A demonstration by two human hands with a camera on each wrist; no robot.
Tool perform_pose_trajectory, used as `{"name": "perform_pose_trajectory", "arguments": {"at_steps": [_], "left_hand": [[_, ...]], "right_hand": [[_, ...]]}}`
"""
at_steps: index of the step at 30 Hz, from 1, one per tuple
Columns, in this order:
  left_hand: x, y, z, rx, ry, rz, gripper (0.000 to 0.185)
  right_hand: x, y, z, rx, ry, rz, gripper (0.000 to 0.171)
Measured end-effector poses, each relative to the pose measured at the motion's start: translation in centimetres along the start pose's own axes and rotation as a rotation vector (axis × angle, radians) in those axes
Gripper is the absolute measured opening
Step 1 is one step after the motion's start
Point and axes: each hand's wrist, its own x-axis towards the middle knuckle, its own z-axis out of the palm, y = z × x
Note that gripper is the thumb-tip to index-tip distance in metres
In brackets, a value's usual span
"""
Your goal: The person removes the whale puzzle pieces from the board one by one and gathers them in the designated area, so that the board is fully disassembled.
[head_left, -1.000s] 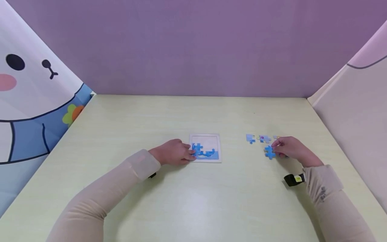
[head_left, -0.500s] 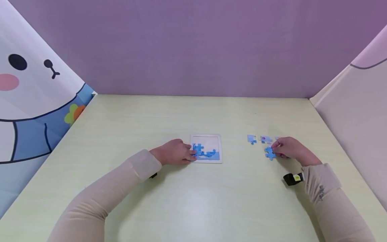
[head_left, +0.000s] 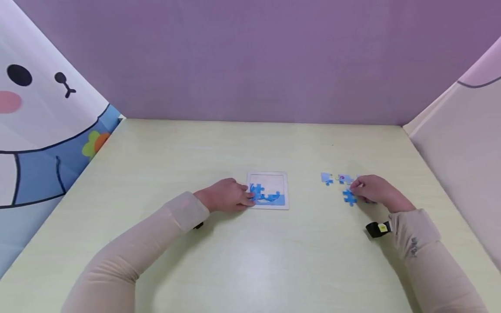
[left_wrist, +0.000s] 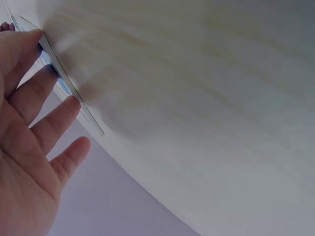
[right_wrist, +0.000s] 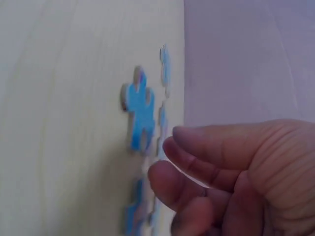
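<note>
A square white-rimmed puzzle tray (head_left: 287, 191) lies mid-table, with blue puzzle pieces (head_left: 270, 198) along its lower part. My left hand (head_left: 227, 195) rests at its left edge; in the left wrist view, the spread, fairly straight fingertips (left_wrist: 73, 104) touch the tray's edge. Further right, my right hand (head_left: 373, 189) hovers over a group of loose pieces. Beside its fingertips lies a blue jigsaw piece (head_left: 349, 198). The right wrist view shows the thumb and fingers loosely bent near this piece (right_wrist: 140, 115), apart from it, with nothing seen between them.
Behind the right hand's piece lie a pale blue piece (head_left: 326, 178) and a piece with a pink swirl (head_left: 345, 179). More pieces are partly hidden under the right hand. A purple panel (head_left: 258, 61) borders the table's (head_left: 235, 261) far edge.
The right fingertips have shifted slightly, up from the blue jigsaw piece's edge. The left hand and the tray stay together as before; the head view has shifted a little.
</note>
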Motion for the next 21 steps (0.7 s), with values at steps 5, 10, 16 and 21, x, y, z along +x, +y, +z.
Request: {"name": "perform_pose_trajectory", "arguments": {"at_steps": [5, 10, 16, 21], "left_hand": [[0.0, 0.1, 0.0, -0.014, 0.039, 0.018, 0.025], [0.4, 0.0, 0.1, -0.021, 0.078, 0.044, 0.023], [0.4, 0.1, 0.1, -0.007, 0.066, 0.018, 0.024], [0.2, 0.2, 0.0, 0.006, 0.045, 0.002, 0.024]], "right_hand": [[-0.1, -2.2, -0.2, -0.061, 0.057, -0.051, 0.028], [0.2, -4.6, -0.1, -0.075, 0.084, -0.119, 0.027], [0.9, -6.9, 0.2, -0.097, 0.085, -0.189, 0.023], [1.8, -7.9, 0.7, -0.145, 0.055, -0.217, 0.025]]}}
